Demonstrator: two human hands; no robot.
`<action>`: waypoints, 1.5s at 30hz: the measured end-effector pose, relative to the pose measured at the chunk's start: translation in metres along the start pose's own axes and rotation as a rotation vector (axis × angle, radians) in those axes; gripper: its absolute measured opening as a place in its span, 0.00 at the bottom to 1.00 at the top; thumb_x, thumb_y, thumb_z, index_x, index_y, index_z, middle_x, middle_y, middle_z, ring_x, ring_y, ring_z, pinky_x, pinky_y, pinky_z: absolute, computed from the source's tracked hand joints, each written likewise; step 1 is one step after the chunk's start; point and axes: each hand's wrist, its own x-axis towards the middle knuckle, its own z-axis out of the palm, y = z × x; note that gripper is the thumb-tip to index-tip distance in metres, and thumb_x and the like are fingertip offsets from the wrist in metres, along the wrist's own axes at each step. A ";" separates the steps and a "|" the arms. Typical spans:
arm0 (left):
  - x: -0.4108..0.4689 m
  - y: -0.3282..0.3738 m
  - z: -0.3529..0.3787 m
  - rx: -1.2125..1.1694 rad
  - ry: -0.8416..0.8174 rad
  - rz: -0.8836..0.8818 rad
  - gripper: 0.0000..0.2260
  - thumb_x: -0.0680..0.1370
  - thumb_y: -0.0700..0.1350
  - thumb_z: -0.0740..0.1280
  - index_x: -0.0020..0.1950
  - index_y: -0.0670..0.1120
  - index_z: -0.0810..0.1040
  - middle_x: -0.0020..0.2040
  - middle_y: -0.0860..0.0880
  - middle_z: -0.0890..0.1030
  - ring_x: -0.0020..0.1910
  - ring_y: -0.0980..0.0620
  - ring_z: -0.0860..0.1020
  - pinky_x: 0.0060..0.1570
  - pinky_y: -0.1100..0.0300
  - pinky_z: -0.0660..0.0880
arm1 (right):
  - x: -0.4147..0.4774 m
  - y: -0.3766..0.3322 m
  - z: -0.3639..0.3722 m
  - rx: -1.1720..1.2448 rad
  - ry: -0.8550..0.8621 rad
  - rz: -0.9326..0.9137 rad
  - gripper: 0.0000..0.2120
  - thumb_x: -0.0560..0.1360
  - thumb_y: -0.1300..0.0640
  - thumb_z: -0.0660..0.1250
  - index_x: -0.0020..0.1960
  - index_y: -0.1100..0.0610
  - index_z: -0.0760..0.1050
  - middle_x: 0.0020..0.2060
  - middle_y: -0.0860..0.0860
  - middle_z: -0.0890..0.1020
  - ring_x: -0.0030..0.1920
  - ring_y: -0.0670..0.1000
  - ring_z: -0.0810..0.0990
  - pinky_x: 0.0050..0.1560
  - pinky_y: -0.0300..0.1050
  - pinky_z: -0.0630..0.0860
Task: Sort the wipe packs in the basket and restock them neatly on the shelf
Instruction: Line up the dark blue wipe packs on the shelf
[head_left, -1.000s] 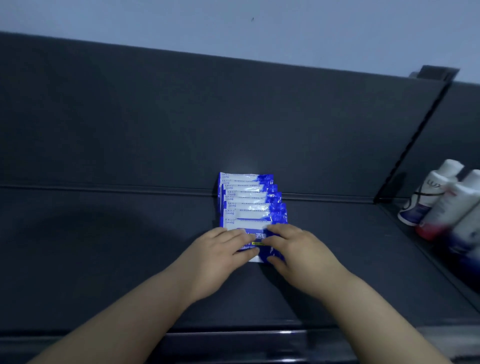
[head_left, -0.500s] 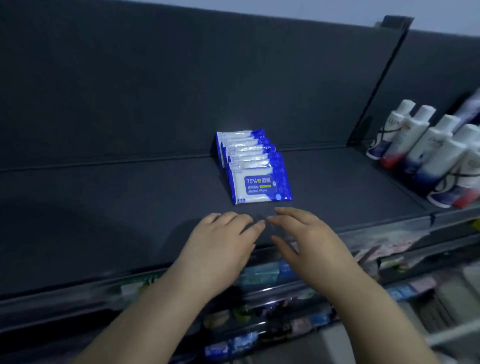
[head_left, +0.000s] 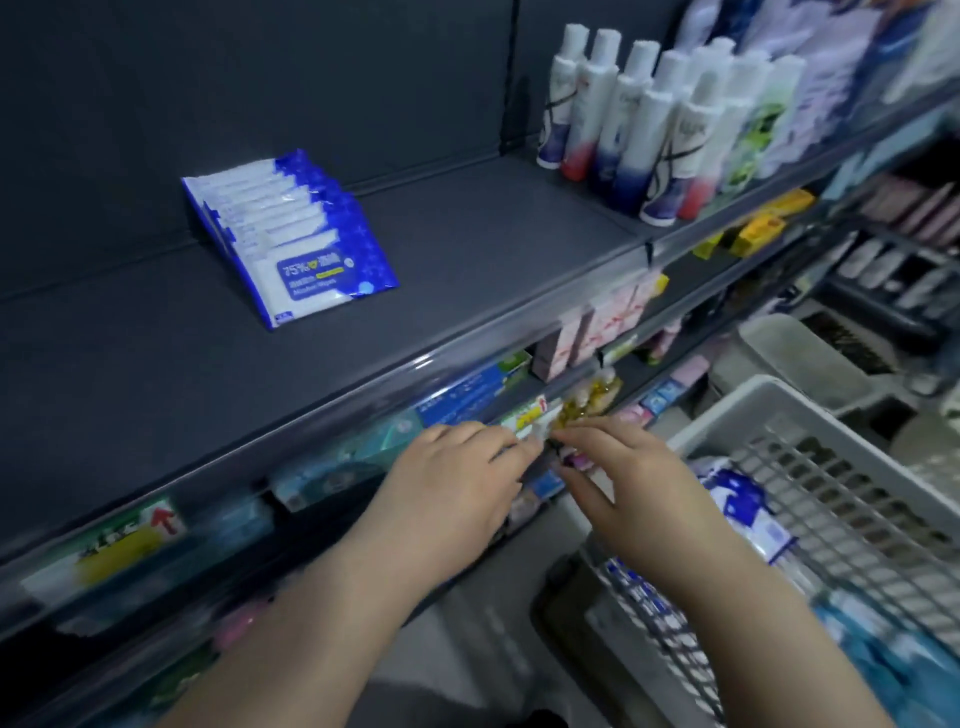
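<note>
Dark grey shelf (head_left: 467, 249) carries a row of blue-white wipe packs (head_left: 291, 239) leaning near its back edge. The white basket (head_left: 727, 415) at the lower right holds more packs (head_left: 748, 514). Left hand (head_left: 457, 488) and right hand (head_left: 628, 488) hover below the shelf's front edge, each grip loose and holding nothing.

1. A shop aisle; tiered dark grey metal shelving (head_left: 467, 249) with a clear plastic label rail (head_left: 415, 364) along its front edge;
2. rows of identical white plastic bottles (head_left: 649, 119); small boxed goods (head_left: 597, 327) beneath.
</note>
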 end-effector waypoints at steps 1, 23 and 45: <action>0.008 0.009 0.006 -0.002 -0.015 0.018 0.20 0.73 0.52 0.56 0.58 0.51 0.80 0.49 0.55 0.82 0.46 0.50 0.81 0.42 0.56 0.78 | -0.009 0.011 -0.005 -0.017 -0.007 0.039 0.15 0.71 0.53 0.67 0.55 0.55 0.81 0.51 0.51 0.82 0.48 0.53 0.82 0.49 0.41 0.75; 0.164 0.206 0.150 -0.140 -0.466 0.277 0.20 0.82 0.48 0.55 0.74 0.55 0.62 0.68 0.57 0.69 0.66 0.54 0.69 0.60 0.55 0.70 | -0.168 0.244 -0.062 0.080 -0.235 0.733 0.19 0.79 0.49 0.60 0.69 0.48 0.68 0.65 0.47 0.73 0.64 0.50 0.72 0.61 0.44 0.69; 0.293 0.152 0.194 -0.116 -0.672 0.662 0.20 0.82 0.45 0.55 0.74 0.55 0.63 0.69 0.56 0.69 0.67 0.56 0.65 0.62 0.54 0.69 | -0.061 0.337 0.161 0.991 -0.091 1.859 0.23 0.66 0.50 0.76 0.50 0.61 0.69 0.37 0.55 0.74 0.36 0.55 0.74 0.39 0.46 0.71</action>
